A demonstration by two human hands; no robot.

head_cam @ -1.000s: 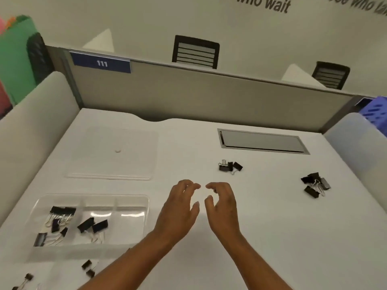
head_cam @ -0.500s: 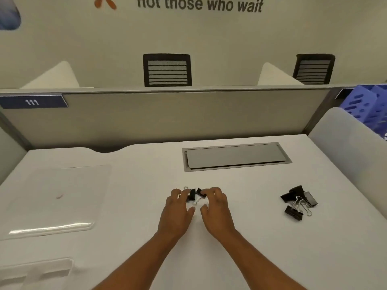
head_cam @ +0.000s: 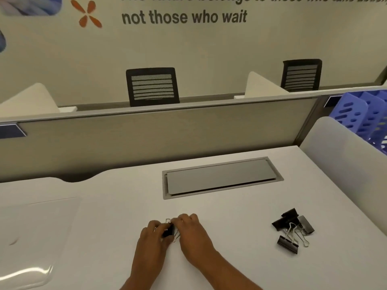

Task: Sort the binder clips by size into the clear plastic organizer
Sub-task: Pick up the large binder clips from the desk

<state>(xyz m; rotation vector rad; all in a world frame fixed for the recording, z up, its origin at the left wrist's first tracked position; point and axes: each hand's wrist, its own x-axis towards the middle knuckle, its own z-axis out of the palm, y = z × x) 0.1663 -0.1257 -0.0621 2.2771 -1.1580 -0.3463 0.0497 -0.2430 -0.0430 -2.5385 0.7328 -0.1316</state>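
Observation:
A small cluster of black binder clips with silver wire handles lies on the white desk, pinched between my two hands. My left hand curls around the clips from the left, and my right hand closes on them from the right. A second pile of larger black binder clips rests on the desk to the right, apart from both hands. The clear plastic organizer is out of view; only its clear lid lies flat at the left.
A grey cable hatch is set into the desk behind my hands. A beige partition closes the back, a white side panel the right. Blue plastic trays stand beyond it.
My view has swung up and right, so the organizer dropped out of frame. Both hands reached forward to the middle clip cluster and closed around it.

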